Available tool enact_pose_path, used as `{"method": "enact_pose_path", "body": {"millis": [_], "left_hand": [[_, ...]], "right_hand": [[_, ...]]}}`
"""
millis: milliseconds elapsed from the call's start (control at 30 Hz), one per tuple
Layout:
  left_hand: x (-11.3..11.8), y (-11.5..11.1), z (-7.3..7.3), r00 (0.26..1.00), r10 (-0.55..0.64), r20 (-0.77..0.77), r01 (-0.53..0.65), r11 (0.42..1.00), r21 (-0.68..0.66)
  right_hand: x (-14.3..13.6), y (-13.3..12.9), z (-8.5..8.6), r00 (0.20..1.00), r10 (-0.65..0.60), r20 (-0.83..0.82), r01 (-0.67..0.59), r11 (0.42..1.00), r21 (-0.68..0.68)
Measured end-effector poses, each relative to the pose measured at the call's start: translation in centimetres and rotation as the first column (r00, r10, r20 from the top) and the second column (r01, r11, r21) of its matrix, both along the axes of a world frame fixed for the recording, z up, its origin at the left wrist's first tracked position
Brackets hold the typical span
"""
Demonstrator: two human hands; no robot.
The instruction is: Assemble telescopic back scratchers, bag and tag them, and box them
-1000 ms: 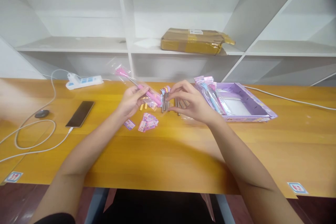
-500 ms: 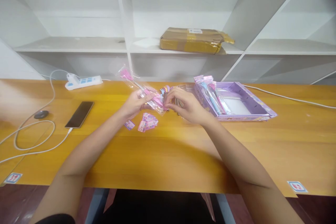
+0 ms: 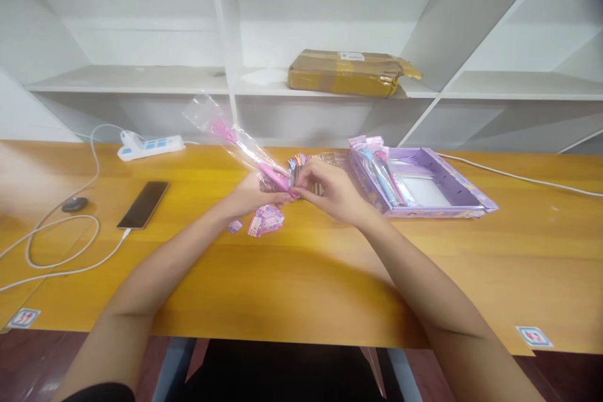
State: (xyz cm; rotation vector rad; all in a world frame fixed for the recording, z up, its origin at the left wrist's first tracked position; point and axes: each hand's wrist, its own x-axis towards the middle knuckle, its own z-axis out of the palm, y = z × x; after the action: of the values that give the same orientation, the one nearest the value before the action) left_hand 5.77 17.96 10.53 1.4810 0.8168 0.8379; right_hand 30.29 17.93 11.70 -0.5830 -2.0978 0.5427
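A pink back scratcher (image 3: 222, 130) lies inside a clear plastic bag (image 3: 242, 146), its hand-shaped end up and to the left. My left hand (image 3: 249, 196) is closed around the bag near the handle end. At that lower end, my right hand (image 3: 330, 191) pinches with thumb and forefinger; I cannot make out whether it grips the handle tip or the bag's edge. Several more back scratchers (image 3: 296, 161) with blue, orange and purple hands lie behind my right hand, partly covered by it. Small printed cards (image 3: 266, 221) sit in a pile just below my hands.
To the right stands a purple display box (image 3: 464, 179) with bagged back scratchers (image 3: 384, 176) at its left side. A phone (image 3: 143, 205) on a cable, a mouse (image 3: 74, 205) and a power strip (image 3: 151, 147) lie left. A taped carton (image 3: 348, 72) rests on the shelf.
The bagged back scratcher has tilted steeper, and more of the bag's far end stands out at upper left. My left hand has turned and closed nearer my right hand.
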Motion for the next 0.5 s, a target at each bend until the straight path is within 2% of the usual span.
{"method": "enact_pose_path", "body": {"millis": [100,200,333,500], "left_hand": [[-0.23,0.1,0.04,0.998,-0.055,-0.029,0.054,0.998,-0.03],[-0.39,0.02,0.12,0.997,-0.064,-0.047,0.063,0.998,-0.026],[-0.32,-0.19,0.22,0.991,-0.108,-0.082,0.111,0.994,0.024],[-0.32,-0.11,-0.01,0.986,-0.156,-0.066,0.158,0.987,0.023]], "right_hand": [[0.15,-0.13,0.22,0.999,0.002,-0.052,-0.011,0.985,-0.173],[0.34,-0.18,0.52,0.998,0.049,0.026,-0.038,0.949,-0.314],[0.34,-0.16,0.69,0.974,0.081,0.212,-0.022,0.964,-0.264],[0.24,-0.15,0.73,0.963,0.106,0.246,-0.038,0.963,-0.268]]}}
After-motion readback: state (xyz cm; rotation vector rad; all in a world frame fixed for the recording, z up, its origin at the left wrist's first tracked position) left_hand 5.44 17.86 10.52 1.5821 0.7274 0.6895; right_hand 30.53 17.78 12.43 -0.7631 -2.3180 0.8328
